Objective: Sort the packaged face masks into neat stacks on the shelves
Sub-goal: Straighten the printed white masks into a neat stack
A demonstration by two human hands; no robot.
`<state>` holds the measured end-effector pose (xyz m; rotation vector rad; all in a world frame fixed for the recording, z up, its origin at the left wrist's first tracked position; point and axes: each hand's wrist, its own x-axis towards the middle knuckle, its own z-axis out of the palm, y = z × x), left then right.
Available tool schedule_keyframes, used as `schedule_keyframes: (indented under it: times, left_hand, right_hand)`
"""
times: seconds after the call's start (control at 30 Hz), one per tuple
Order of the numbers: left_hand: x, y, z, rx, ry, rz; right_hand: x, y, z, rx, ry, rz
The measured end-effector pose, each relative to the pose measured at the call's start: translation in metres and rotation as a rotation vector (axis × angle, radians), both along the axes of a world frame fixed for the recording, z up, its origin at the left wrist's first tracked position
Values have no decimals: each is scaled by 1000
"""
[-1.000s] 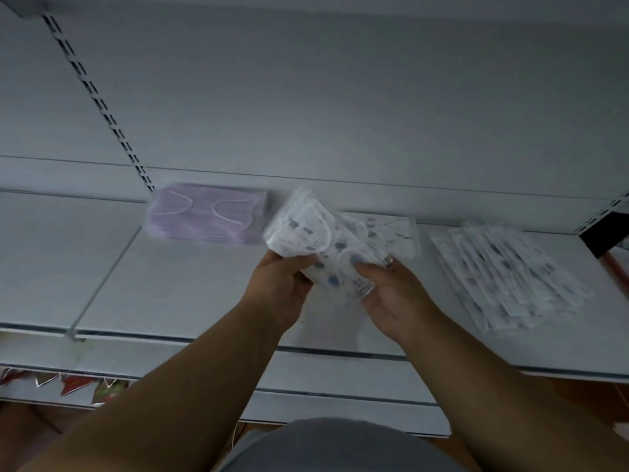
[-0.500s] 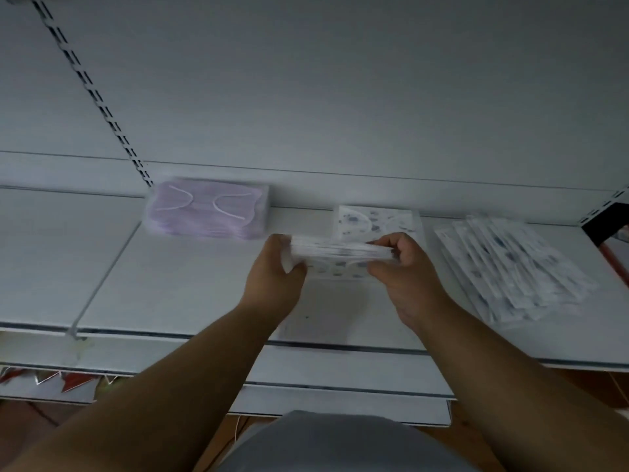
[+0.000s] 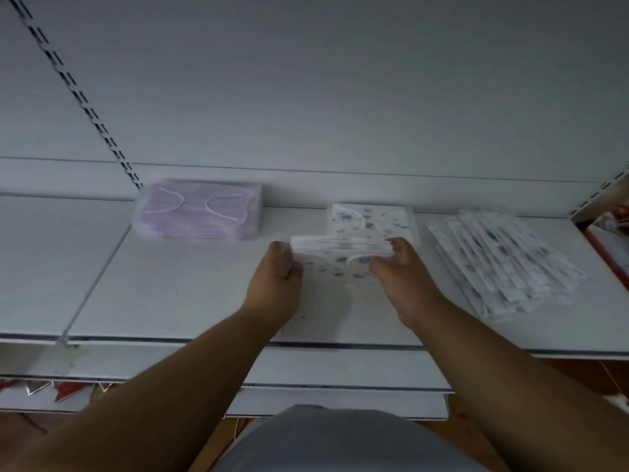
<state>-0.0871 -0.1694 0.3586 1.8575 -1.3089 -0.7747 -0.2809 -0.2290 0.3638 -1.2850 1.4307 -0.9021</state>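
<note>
While hands [image 3: 335, 267] grip printed mask bundle [image 3: 342, 248], fingertips hidden, purple stack [image 3: 200, 212] blurred.

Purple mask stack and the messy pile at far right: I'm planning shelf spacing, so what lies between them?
In the head view, between the purple mask stack and messy pile: a patterned pack lying flat, and before it a patterned bundle gripped by both hands.

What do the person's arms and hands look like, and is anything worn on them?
Both forearms are bare up to the frame edge: no sleeves, gloves, watch or rings visible on the left hand or right hand. A grey garment covers the torso.
</note>
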Motion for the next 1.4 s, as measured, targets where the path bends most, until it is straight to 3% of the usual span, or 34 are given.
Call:
schedule_keyframes:
  times: [0.37, 0.57, 0.77, 0.93, 1.2, 1.4]
  left_hand:
    - [12, -15, -3, -32, -108, 34]
    - [-8, -41, 13, 13, 191, 127]
    - [-30, -92, 25, -22, -90, 30]
    - [-35, -127, 26, 59, -299, -33]
    - [-37, -132, 11, 73, -449, -39]
    - [-30, -132, 11, 83, -446, -84]
  right_hand:
    - [-30, -4, -11, -124, 153, -13]
    - [-53, -27, -4, -52, 56, -113]
    - [-68, -74, 3, -85, 175, -164]
    - [-68, -107, 10, -237, 608, -63]
    - [-62, -121, -1, -255, 739, 67]
    - [-58, -123, -2, -267, 734, 110]
